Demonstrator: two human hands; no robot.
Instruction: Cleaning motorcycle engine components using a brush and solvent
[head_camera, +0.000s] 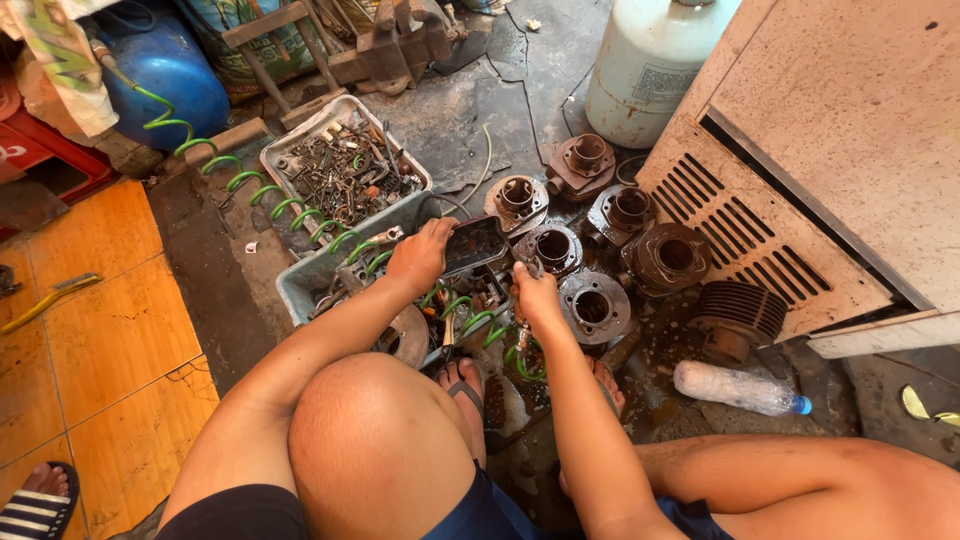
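Landmark: the grey plastic tray (300, 285) of parts in front of the squatting person.

Nearest: bare knee (375, 450) low centre, sandalled foot (465, 385) just past it, at the tray's near edge. Little open floor here; wet, oily concrete between foot and tray.

Left hand (420, 255) is over the tray's right half, fingers closed on the edge of a dark flat metal plate (475, 243) tilted up at the tray's right rim. Right hand (537, 298), apart from the left, sits just right of the tray, closed on a small metal tool (527, 263); what its tip touches I cannot tell. A green coiled air hose (285, 205) runs from far left across the tray and loops under both hands.

Right of the tray: rusty engine cylinders (592, 305) packed close, several touching, up to the louvred side of a beige cabinet (760, 250). A finned cylinder (740, 315) and a plastic bottle (740, 388) lie at the cabinet's lower edge. No spare room on that side.

Left of the tray: orange tiled floor (110, 340), mostly open, with a yellow-handled tool (50, 298).

Beyond the tray: a second tray of scrap hardware (345, 170) touching it, then a blue tank (170, 75) far left and a white gas cylinder (650, 65) far right.
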